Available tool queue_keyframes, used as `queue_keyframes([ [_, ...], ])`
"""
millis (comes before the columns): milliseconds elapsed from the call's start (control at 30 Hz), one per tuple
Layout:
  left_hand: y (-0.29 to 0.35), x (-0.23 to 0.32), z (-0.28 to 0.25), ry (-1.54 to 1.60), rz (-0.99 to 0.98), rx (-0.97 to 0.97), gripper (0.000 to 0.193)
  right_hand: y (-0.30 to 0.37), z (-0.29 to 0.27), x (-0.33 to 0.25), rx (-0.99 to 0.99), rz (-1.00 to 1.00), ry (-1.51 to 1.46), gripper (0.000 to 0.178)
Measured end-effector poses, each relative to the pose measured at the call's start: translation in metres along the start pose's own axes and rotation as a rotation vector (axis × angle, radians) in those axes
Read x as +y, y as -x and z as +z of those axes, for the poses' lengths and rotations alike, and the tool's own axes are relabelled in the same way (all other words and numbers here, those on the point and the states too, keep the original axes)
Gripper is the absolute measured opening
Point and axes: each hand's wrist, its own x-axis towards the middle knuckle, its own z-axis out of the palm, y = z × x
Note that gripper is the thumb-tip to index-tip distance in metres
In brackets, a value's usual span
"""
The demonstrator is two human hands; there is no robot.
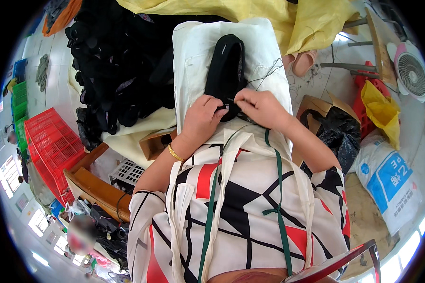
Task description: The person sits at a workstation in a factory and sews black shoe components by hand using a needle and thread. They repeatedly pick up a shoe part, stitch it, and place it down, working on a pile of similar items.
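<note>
one black fabric shoe point(218, 70) | white cloth-covered pad point(189, 61) below, likely support | left hand point(202, 117) grips shoe's 6-o'clock end, seemingly steadying | right hand point(262, 108) pinched together, contents unclear

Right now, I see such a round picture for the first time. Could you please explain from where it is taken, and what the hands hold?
There is no machine: these are a person's bare hands. A wide camera worn on the head looks down, so edges bend. A black shoe lies on a white cloth-covered surface before the person. The left hand has its grip on the shoe's near end. The right hand pinches beside it; what its fingertips hold is too small to tell.
</note>
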Motion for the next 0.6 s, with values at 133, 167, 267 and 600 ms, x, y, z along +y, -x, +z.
queue_keyframes([
  [133, 0.0057, -0.0044, 0.0060, 0.021, -0.006, 0.035, 0.016, 0.0071, 0.0077, -0.0029, -0.045, -0.039, 0.156, 0.014],
  [167, 0.0059, -0.0041, 0.0065, 0.022, -0.001, 0.042, 0.016, 0.0075, 0.0075, -0.0037, -0.048, -0.047, 0.180, 0.015],
  [267, 0.0056, -0.0037, 0.0069, 0.024, 0.009, 0.053, 0.016, 0.0071, 0.0080, -0.0024, -0.041, -0.071, 0.200, 0.015],
  [600, 0.0070, -0.0066, 0.0084, 0.001, 0.017, 0.069, 0.015, 0.0039, 0.0067, -0.0047, -0.096, -0.041, 0.245, 0.017],
])
